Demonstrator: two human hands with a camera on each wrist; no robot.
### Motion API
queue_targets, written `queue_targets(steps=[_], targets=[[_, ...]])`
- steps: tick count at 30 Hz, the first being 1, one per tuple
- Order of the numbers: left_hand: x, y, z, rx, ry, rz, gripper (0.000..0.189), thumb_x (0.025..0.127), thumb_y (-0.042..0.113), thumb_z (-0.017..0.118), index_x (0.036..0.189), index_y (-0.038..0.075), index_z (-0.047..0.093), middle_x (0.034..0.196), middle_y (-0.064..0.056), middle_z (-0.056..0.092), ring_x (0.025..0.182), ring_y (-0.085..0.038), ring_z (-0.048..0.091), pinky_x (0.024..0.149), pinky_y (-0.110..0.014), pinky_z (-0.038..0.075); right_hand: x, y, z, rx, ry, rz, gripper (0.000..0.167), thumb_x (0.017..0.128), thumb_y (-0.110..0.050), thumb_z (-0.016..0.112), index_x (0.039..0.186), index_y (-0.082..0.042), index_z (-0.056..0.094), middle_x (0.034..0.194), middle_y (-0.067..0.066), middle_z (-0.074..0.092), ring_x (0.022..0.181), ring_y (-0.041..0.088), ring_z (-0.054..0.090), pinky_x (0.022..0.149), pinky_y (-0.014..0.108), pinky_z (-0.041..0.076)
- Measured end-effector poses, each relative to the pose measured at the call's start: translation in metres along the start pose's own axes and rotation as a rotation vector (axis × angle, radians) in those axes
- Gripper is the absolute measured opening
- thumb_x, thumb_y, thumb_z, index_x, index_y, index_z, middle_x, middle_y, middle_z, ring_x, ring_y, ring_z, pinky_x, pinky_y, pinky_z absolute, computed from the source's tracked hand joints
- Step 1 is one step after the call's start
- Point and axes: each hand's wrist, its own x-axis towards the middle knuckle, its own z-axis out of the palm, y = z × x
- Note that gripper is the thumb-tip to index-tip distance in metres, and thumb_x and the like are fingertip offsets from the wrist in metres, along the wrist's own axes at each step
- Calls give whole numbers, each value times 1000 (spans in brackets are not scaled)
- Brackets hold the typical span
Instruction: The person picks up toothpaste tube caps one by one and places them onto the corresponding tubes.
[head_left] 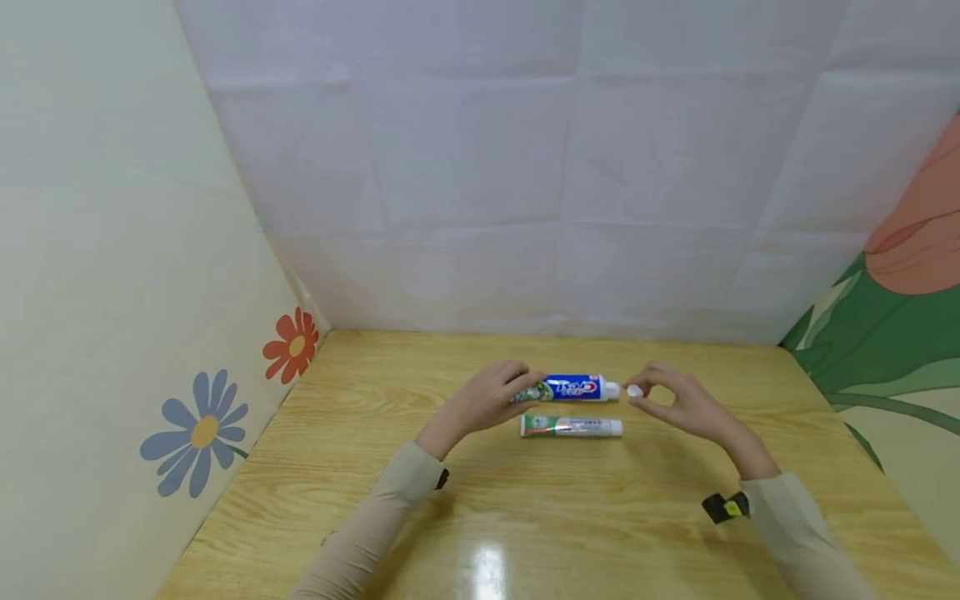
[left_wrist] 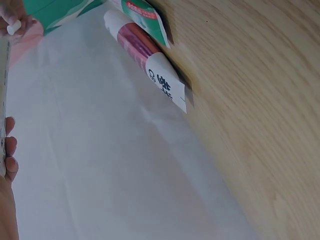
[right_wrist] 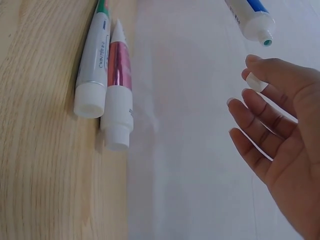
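My left hand (head_left: 483,398) grips the tail half of a blue toothpaste tube (head_left: 573,387), its neck pointing right. In the right wrist view the uncapped nozzle (right_wrist: 266,39) shows a teal opening. Just right of it, my right hand (head_left: 690,406) pinches a small white cap (head_left: 635,392) between thumb and index finger, apart from the nozzle. A green and silver-white toothpaste tube (head_left: 583,427) with its white cap on lies nearer me. Beside it lies a pink and white tube (right_wrist: 119,102), also capped, which I cannot make out in the head view.
The wood-grain table (head_left: 555,517) spreads beneath both hands. A white cloth backdrop (head_left: 480,167) hangs along its far edge. Flower-printed panels flank it, a cream one (head_left: 112,250) on the left and one with green leaves (head_left: 892,358) on the right.
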Motion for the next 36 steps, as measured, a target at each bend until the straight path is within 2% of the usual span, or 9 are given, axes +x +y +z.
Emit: queue_targets(steps=[4,12,18,25,29,32,36], targets=[[2,-1,-1,4,27,13,55,78,24,75,127,9,52,97,-7,57,76,-13,51,64,-24,45,2,-1,-2,3,4,9,20,83,-14,69,102,-20,66,94,-12,61,83,3,56,72,28,50],[4,-4,-4,28,40,32,57,79,25,74,129,15,50,97,-8,57,73,-13,50,61,-25,44,4,-6,-4,1,-4,12,23,83,-16,69,106,-14,66,95,-10,65,85,4,57,74,33,50],[6,-4,-8,39,51,32,56,77,25,76,127,14,53,98,-8,57,75,-14,52,62,-26,44,5,-7,-5,17,16,21,23,83,-15,69,106,-16,66,95,-9,65,84,3,56,75,30,50],[7,-3,-12,37,57,26,52,81,28,72,128,15,53,99,-7,57,77,-14,51,63,-26,44,6,-7,-7,28,59,-7,30,82,-9,70,110,-17,66,94,-8,65,82,4,56,72,25,49],[7,-3,-12,43,56,20,50,84,31,69,129,17,51,100,-6,57,79,-14,51,64,-26,43,5,-9,-6,26,67,12,35,81,-10,71,115,-15,64,92,-9,65,82,3,56,71,24,49],[8,-3,-12,52,57,15,47,87,34,64,129,18,51,101,-5,56,80,-14,51,64,-26,43,6,-9,-6,30,80,28,33,80,-10,72,112,-13,63,92,-8,66,81,4,56,70,23,49],[9,-3,-12,55,69,12,47,85,33,66,128,18,53,101,-5,57,81,-14,53,66,-26,45,6,-9,-5,45,107,28,26,79,-9,73,103,-13,64,90,-5,65,78,5,55,68,21,48]])
